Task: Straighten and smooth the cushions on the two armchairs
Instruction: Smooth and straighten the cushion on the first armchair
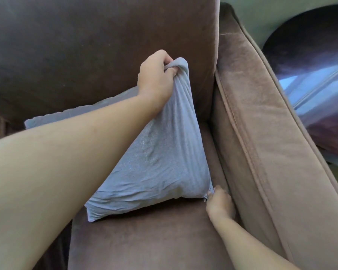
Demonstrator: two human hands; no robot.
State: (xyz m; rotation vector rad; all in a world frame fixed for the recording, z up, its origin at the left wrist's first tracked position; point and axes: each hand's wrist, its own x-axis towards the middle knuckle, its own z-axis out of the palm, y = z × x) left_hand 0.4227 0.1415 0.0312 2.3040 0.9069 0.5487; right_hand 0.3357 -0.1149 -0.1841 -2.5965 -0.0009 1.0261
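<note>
Cushion (pixel 154 156): a blue-grey, ribbed-fabric pillow standing on edge on the brown seat (pixel 144 236) of an armchair, leaning toward the backrest (pixel 105 36) and close to the chair's right armrest (pixel 271 133). The cover is loose and creased, with wrinkles running across the lower half; the filling looks soft and light (judged from how the top corner bunches into a narrow twist under one hand's pull). It should give easily, hold no shape of its own, and slide little on the velvety upholstery. Left hand (pixel 156 82): closed in a fist round the upper corner, fabric gathered between fingers and palm, lifting it. Right hand (pixel 219 203): at the lower right corner, fingertips pinching or touching the cover's edge near the seat/armrest gap; whether it truly holds cloth cannot be told. Best holds, by this view: opposite corners or the side seams, pulling them apart to tauten the cover, then patting the faces flat. Pulling on the cover alone may shift the cloth w/o moving the filling. A second blue cushion (pixel 70 115) lies behind the forearm, mostly hidden.
</note>
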